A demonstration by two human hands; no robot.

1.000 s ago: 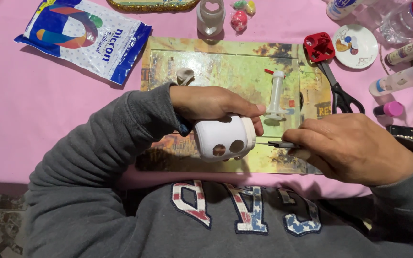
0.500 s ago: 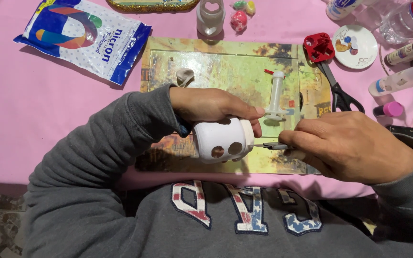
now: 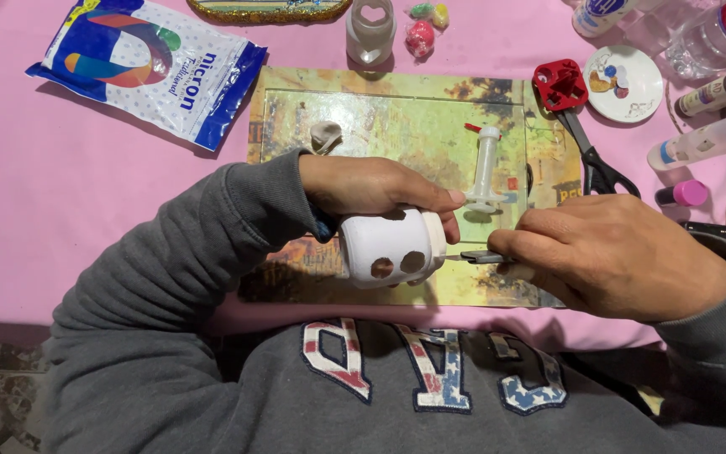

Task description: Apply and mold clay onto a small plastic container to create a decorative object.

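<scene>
My left hand (image 3: pixel 371 187) wraps the white jar (image 3: pixel 390 245), lying sideways, mouth toward 3 o'clock; my right hand (image 3: pixel 623 256) pinches a blade (image 3: pixel 474 257) pointing 9 o'clock at it

1. Your left hand (image 3: pixel 380 187) lay over a jar (image 3: pixel 388 248) above the board (image 3: pixel 405 109); your right hand (image 3: pixel 623 256) sat just right of it, a thin tool (image 3: pixel 476 257) between them.
2. A syringe (image 3: pixel 485 168) lay behind your hands.
3. Scissors (image 3: pixel 581 126) lay at the board's right edge.
4. A bag (image 3: pixel 149 67) lay far left.
</scene>
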